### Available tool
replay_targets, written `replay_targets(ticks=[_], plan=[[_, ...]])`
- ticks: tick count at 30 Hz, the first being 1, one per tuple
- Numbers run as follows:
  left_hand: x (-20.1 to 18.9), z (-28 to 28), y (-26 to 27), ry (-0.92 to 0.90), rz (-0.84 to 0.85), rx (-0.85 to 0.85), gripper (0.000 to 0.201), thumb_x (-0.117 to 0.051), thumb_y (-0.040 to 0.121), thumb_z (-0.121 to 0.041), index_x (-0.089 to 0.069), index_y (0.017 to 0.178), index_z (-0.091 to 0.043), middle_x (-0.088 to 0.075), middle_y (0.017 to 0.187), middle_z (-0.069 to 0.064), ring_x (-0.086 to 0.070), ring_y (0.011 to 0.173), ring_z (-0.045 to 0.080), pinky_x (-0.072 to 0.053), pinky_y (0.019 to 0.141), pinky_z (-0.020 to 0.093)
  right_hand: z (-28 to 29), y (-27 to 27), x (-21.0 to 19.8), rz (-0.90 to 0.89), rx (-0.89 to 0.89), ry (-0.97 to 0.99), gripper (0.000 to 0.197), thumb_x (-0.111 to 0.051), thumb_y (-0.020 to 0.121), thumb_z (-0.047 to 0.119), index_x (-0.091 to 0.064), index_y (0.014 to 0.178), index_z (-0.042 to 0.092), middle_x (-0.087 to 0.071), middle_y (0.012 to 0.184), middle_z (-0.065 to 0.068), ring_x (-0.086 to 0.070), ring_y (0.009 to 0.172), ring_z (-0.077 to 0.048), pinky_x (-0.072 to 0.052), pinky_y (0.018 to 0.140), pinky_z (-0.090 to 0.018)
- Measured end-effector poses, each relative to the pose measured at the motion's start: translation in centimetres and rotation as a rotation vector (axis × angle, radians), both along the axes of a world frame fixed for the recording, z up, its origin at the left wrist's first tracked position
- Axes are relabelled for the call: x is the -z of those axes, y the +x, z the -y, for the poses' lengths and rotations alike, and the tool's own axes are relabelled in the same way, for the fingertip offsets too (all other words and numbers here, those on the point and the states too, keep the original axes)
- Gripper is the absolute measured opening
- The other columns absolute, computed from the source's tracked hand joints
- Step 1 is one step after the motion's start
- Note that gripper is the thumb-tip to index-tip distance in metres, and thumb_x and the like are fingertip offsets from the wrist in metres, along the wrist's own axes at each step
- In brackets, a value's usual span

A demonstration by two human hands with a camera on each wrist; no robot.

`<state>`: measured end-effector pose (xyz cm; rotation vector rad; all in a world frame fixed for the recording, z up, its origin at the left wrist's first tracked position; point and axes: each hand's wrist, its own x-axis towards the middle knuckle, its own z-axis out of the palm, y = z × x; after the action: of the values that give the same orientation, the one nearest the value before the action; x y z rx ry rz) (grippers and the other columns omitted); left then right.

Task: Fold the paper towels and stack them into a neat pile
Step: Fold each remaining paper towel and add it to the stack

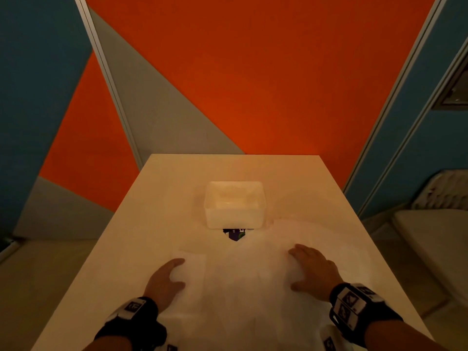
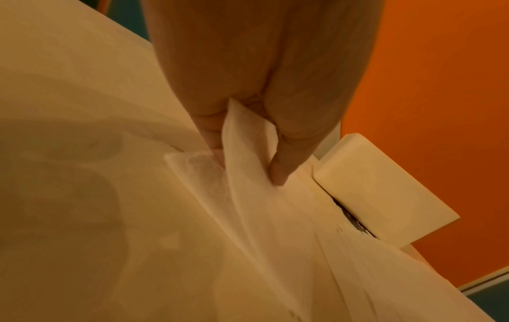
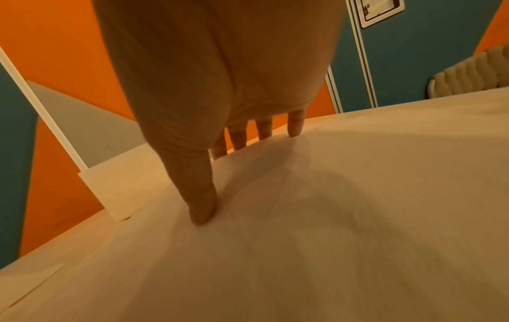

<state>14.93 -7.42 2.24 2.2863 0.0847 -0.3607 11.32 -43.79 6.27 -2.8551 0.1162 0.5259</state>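
- Nearest the person, a white paper towel (image 1: 240, 282) lies spread flat over the near half of the table (image 1: 157, 198); its near edge runs out of the head view at the bottom.
- The left hand (image 1: 166, 279) sits at the towel's left edge; the left wrist view shows the thumb (image 2: 286, 156) and a finger pinching a lifted fold of the sheet (image 2: 245, 156), raised off the surface.
- The right hand (image 1: 312, 271) rests on the towel's right part with fingers (image 3: 296, 124) spread and straight, tips and thumb pressing down; it grasps nothing.
- A second sheet's corner (image 1: 298, 228) shows beyond the right hand, overlapping the first.
- Left of the left hand, a bare strip of table runs to the left edge; right of the right hand, the towel reaches near the right edge.
- Farther on, a small dark printed item (image 1: 235, 234) peeks out just past the towel, against a white plastic tub (image 1: 234, 203) standing mid-table.
- Behind the tub, bare tabletop stretches to the far edge, which meets the orange wall (image 1: 253, 72).
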Motion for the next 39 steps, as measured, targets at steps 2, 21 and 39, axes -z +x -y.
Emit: replay_targets(ticks=[2,21,39], plan=[[0.0,0.1,0.1,0.011,0.002,-0.012,0.056,-0.067,0.08,0.003,-0.051,0.131,-0.014,-0.046,0.141,0.008,-0.043,0.129,0.026,-0.033,0.105,0.028,0.0,-0.1,0.0,-0.001,-0.002,0.003,0.088,-0.066,0.08,0.054,-0.014,0.15,0.035,-0.005,0.16,0.01,-0.01,0.146,-0.019,-0.022,0.114,-0.044],[-0.9,2.3,-1.7,0.702,0.094,0.448,0.065,-0.04,0.095,-0.042,-0.008,0.151,-0.033,0.017,0.157,-0.008,0.005,0.147,0.021,-0.012,0.116,0.037,-1.0,0.8,-2.7,0.053,-0.193,-0.149,0.057,-0.072,0.075,0.046,-0.044,0.123,0.035,-0.046,0.126,0.007,-0.038,0.119,-0.019,-0.027,0.099,-0.035],[-1.3,2.6,-1.4,0.542,0.012,0.365,0.074,-0.045,0.094,-0.05,-0.007,0.152,-0.025,0.004,0.16,0.0,-0.002,0.147,0.019,-0.011,0.118,0.031,-0.9,2.5,-8.7,0.009,-0.143,0.251,0.022,-0.067,0.086,0.025,-0.051,0.071,0.026,-0.05,0.083,0.011,-0.05,0.078,-0.013,-0.037,0.061,-0.017]])
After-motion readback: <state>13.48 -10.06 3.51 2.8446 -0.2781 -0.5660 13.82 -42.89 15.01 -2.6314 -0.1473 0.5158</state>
